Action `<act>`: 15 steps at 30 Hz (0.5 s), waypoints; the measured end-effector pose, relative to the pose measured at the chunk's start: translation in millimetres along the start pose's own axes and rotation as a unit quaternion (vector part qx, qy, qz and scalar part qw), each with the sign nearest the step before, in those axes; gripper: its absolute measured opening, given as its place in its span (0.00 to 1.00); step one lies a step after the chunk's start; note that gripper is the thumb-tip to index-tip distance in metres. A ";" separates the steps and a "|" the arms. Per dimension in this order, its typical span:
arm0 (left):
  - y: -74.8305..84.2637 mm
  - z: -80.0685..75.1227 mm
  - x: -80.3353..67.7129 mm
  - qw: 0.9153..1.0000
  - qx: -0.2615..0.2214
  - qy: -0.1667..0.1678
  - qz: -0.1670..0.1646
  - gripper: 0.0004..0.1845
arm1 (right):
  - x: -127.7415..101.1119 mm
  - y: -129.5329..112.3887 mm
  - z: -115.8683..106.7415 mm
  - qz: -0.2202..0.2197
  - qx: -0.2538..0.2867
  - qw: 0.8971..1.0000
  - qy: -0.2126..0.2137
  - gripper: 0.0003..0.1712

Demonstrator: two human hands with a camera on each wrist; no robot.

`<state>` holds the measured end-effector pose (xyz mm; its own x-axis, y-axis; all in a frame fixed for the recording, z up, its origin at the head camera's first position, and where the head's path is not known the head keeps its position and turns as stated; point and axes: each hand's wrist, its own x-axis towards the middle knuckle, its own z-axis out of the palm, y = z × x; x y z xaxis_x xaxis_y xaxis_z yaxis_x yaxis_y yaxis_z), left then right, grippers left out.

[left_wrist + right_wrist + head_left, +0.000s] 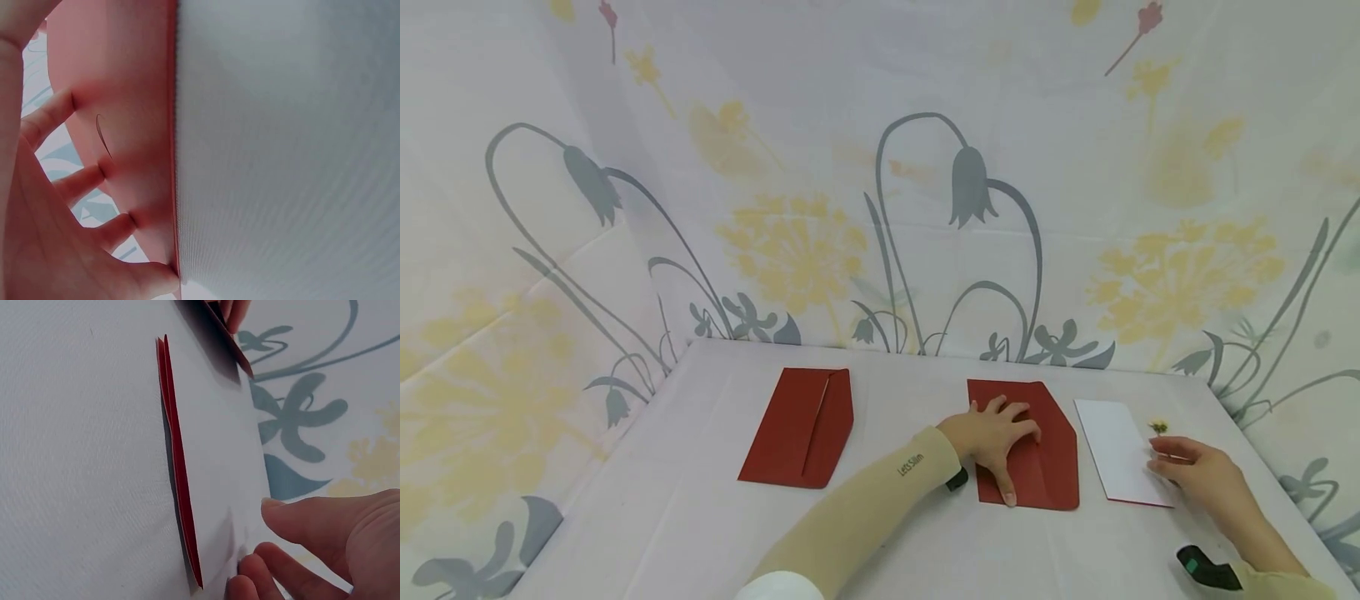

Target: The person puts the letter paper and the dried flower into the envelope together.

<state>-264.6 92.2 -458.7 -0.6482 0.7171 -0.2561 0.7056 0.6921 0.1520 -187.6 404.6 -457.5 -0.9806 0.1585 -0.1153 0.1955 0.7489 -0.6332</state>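
Note:
My left hand (pixel 996 432) rests with spread fingers on a red envelope (pixel 1060 458) with its pointed flap opened out to the right. In the left wrist view, the fingertips touch the envelope's red paper (pixel 119 56). At the right lies a white-topped folded card (pixel 1112 442); its red layered edge (pixel 175 462) shows in the right wrist view. My right hand (pixel 1210 483) is at the card's right edge, thumb and fingers bent and apart. A small yellow flower (pixel 1159 426) shows just beyond these fingers; whether they touch its stem I cannot tell.
Another red envelope (pixel 797 429) lies to the left on the white tablecloth (pixel 685 517). Behind the table hangs a flower-printed cloth (pixel 820 100). Black wrist-camera parts show at both wrists, one a dark mount (pixel 1208 569) by the right sleeve.

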 end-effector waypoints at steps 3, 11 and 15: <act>0.4 0.3 0.6 1.000 0.001 -0.002 -0.001 0.51 | 1.1 -0.3 5.3 0.006 0.002 1.000 -0.001 0.29; 0.4 0.9 1.4 1.000 0.003 -0.003 -0.004 0.51 | 0.9 -7.8 14.6 -0.017 -0.045 0.998 0.031 0.34; -0.3 1.0 2.1 1.000 0.004 -0.003 -0.003 0.51 | 1.8 -11.8 17.3 -0.021 -0.058 0.997 0.038 0.33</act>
<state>-265.9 93.4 -460.2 -0.6513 0.7118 -0.2628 0.7033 0.6963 0.1430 -191.9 385.0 -463.4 -0.9847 0.1717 -0.0293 0.1599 0.8243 -0.5431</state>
